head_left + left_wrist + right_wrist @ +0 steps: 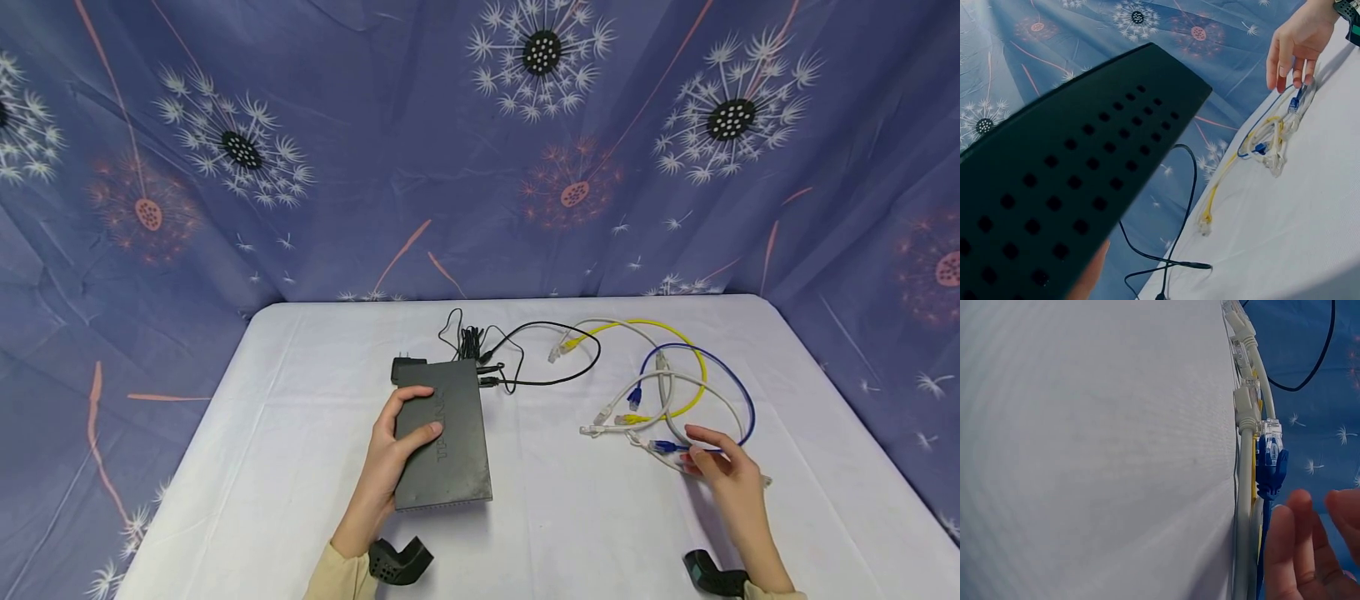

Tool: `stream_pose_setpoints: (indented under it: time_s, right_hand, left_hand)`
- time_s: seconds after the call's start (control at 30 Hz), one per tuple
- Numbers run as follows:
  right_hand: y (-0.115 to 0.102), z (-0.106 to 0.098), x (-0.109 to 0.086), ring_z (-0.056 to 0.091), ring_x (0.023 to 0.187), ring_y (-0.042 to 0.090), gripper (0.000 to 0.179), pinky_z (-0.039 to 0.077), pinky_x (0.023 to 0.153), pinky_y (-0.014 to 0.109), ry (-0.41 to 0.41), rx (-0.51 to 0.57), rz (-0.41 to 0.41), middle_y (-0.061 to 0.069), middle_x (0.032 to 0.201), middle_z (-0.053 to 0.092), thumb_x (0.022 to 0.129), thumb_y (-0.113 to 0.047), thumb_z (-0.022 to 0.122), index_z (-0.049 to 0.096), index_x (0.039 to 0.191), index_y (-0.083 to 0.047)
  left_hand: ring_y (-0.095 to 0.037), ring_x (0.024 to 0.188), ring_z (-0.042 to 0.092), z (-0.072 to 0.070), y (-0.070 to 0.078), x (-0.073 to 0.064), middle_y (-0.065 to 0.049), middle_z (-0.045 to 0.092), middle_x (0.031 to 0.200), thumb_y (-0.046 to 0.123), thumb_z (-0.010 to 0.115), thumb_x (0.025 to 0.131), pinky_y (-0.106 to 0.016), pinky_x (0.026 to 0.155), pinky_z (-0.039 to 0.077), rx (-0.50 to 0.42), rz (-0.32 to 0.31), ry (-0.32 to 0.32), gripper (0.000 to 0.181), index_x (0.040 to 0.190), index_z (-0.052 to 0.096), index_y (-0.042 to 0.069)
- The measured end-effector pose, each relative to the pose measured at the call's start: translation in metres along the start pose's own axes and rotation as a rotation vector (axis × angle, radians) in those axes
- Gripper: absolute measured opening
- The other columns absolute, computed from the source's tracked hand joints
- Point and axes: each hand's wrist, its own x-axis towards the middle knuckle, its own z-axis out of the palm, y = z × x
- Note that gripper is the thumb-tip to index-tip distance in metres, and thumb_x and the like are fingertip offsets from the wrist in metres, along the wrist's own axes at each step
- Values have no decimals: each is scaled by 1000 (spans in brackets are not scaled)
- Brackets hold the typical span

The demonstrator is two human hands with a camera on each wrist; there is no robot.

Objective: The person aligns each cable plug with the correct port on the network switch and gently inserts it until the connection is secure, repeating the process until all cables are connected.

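Note:
My left hand (392, 450) grips a dark grey network switch (453, 462) by its left side, with the thumb on the lettered top. In the left wrist view the vented side of the switch (1094, 162) fills much of the picture, hiding most of that hand. Over the cables on the right, my right hand (731, 475) has its fingers loosely bent. It is nearest to the blue network cable (750, 392), close behind its blue plug (1270, 465). A gap shows between thumb and fingers in the right wrist view.
Beside the blue cable lie a yellow network cable (702, 367) and several white ones (626, 381), overlapping. A black power adapter (408, 364) and black cords (558, 382) lie behind and beside the switch. A patterned cloth (420, 150) hangs beyond the white table (555, 533).

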Motion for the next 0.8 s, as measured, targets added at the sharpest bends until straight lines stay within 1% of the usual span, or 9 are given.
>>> stream_pose_setpoints:
  time_s: [0.2, 0.37, 0.47, 0.6, 0.7, 0.8]
  right_hand:
    - [6, -3, 1, 65, 75, 5, 24, 51, 66, 19, -17, -21, 18, -9, 101, 66, 93, 10, 52, 56, 116, 15]
    - [8, -3, 1, 65, 77, 5, 24, 51, 67, 18, -42, -28, 3, -8, 97, 66, 93, 8, 51, 52, 115, 19]
    - [8, -3, 1, 65, 77, 4, 24, 51, 67, 18, -53, -52, -5, -8, 94, 67, 93, 9, 51, 51, 114, 21]
    - [9, -2, 1, 63, 78, 1, 25, 51, 67, 17, -63, -148, -6, -12, 93, 65, 94, 7, 52, 51, 114, 22]
    - [9, -1, 2, 62, 80, -1, 25, 51, 67, 17, -67, -233, 2, -17, 95, 63, 94, 5, 53, 54, 115, 19]
    - [9, 0, 3, 60, 80, -2, 25, 50, 67, 16, -69, -289, 11, -20, 96, 61, 95, 1, 55, 56, 116, 16]
  left_hand:
    - [-27, 113, 37, 0, -1, 1, -8, 39, 137, 6, 70, 83, -42, 90, 30, 7, 1, -2, 45, 126, 55, 10]
    - [-27, 114, 37, 0, -2, 1, -8, 37, 138, 7, 70, 84, -42, 90, 30, 12, 2, -1, 46, 126, 55, 10]
    - [-27, 114, 37, 0, -2, 0, -8, 38, 138, 7, 70, 83, -42, 90, 30, 12, 3, 0, 45, 126, 55, 10]
    - [-27, 112, 38, 1, -2, 0, -8, 40, 136, 6, 70, 83, -41, 89, 31, 8, 0, 2, 45, 126, 55, 10]
    - [-27, 112, 39, 1, -2, -1, -9, 40, 135, 6, 70, 83, -41, 88, 32, 7, -3, 4, 45, 126, 55, 10]
    - [-27, 111, 39, 1, -2, -1, -9, 41, 134, 6, 70, 83, -41, 88, 32, 6, -4, 4, 45, 126, 55, 10]
